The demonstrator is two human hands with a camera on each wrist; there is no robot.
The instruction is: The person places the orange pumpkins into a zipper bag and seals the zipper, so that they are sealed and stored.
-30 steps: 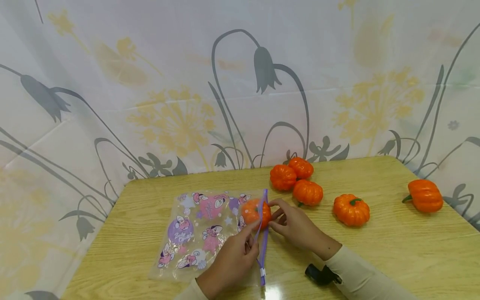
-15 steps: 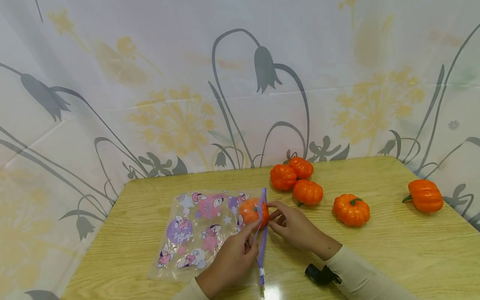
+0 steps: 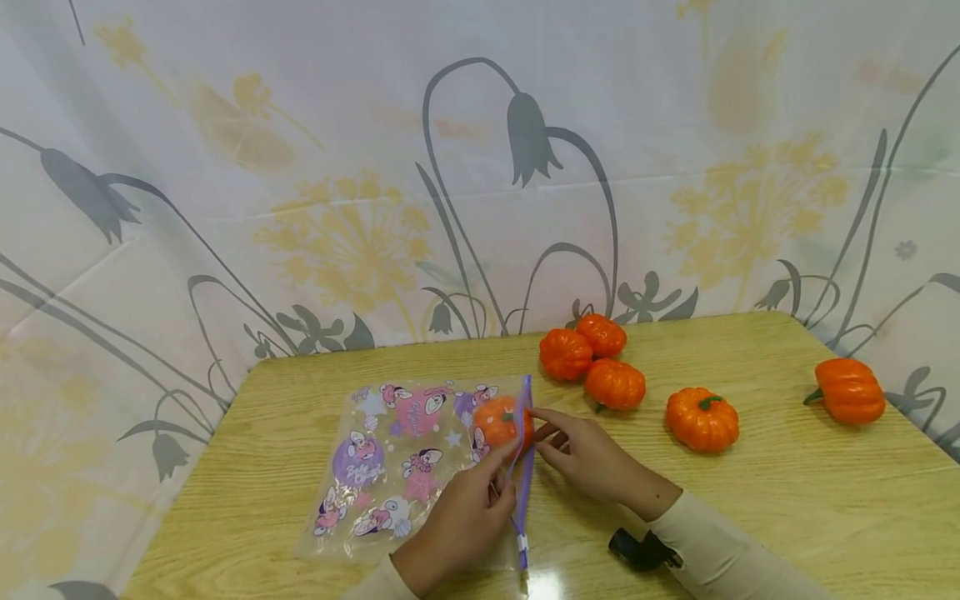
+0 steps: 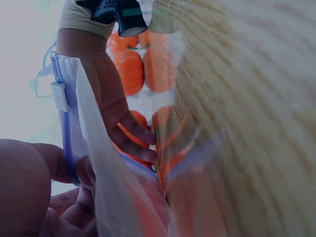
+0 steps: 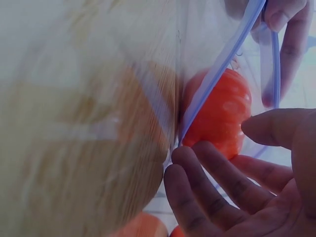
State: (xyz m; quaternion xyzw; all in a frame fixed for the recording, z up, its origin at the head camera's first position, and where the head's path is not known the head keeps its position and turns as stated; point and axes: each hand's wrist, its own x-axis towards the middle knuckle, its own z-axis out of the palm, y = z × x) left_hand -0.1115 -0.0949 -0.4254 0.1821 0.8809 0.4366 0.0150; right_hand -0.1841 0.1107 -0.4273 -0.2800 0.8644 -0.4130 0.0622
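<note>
A clear zip bag (image 3: 363,458) with pink and purple cartoon prints lies flat on the wooden table, its purple-edged mouth facing right. Just inside that mouth is a toy pumpkin (image 3: 497,422), orange and ribbed, its stem showing through the film. My left hand (image 3: 467,510) pinches the upper lip of the mouth and lifts it. In the left wrist view, thumb and fingers close on the purple zip strip (image 4: 66,123). With spread, slightly bent fingers, my right hand (image 3: 587,457) touches the pumpkin's right side. The right wrist view shows the thumb and fingertips against the orange pumpkin (image 5: 227,108).
Behind the right hand sit three pumpkins in a cluster, one being the front pumpkin (image 3: 615,385). Another pumpkin (image 3: 703,420) is farther right, and a last pumpkin (image 3: 849,392) lies near the right table edge. A white slider (image 3: 522,542) is at the strip's near end.
The right hand and the pumpkin have shifted slightly left, bringing the pumpkin a little deeper into the bag. The left hand keeps its hold on the bag's lip.
</note>
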